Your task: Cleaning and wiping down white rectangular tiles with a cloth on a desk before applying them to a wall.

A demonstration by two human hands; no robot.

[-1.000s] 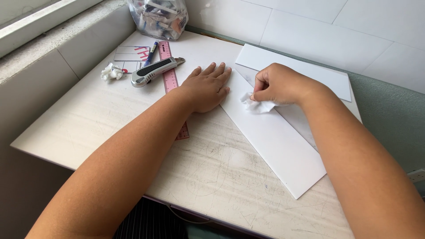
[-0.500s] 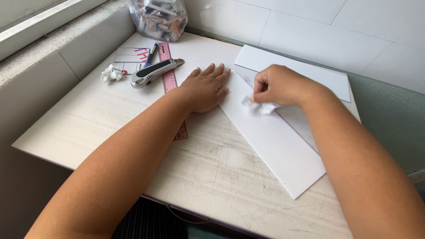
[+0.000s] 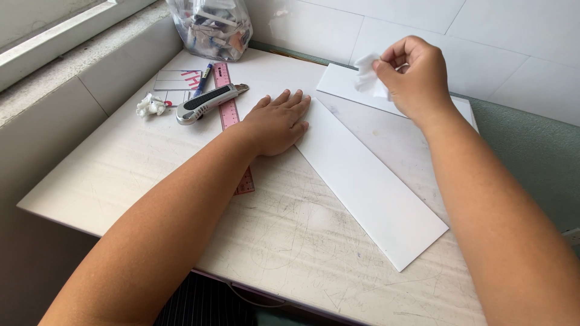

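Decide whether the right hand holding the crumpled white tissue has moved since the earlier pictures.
Yes. The right hand with the crumpled white tissue has lifted off the long white strip, up towards the tiled wall.

One head-worn view looks steeply down, close over the table (image 3: 121, 181).

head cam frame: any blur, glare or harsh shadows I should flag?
Head view: soft, even daylight, no harsh shadows; left hand pressing the long white strip is sharp, as are the scratches on the table. Right hand, raised with the crumpled white wad, is only slightly soft. Mild sheen on the wall tiles; clear bag cropped at top.
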